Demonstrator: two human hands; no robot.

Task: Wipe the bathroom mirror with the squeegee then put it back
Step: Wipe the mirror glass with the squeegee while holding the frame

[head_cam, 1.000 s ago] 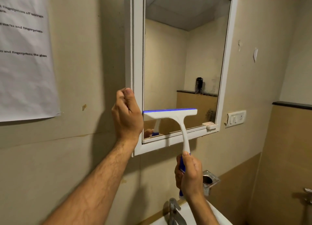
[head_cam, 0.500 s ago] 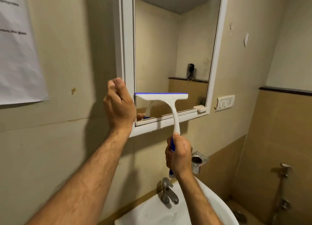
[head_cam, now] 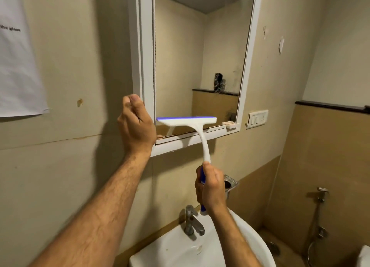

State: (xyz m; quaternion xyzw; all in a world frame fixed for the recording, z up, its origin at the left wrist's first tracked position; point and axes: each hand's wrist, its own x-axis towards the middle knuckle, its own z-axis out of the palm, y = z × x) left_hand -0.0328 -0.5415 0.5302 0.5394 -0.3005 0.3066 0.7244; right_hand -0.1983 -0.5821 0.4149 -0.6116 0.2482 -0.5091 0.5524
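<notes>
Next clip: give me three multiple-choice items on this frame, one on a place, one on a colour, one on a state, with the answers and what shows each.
1. Where on the mirror is the squeegee blade?
A. top edge
B. near the bottom edge
C. off the glass

2. What colour is the blade's rubber strip?
A. red
B. black
C. blue

3. What is the left hand doing?
A. gripping the mirror frame's left side
B. turning the faucet
C. hanging free

Answers:
1 B, the blade sits just above the lower frame.
2 C, a blue line tops the white head.
3 A, its fingers curl round the frame while the right hand holds the handle.
</notes>
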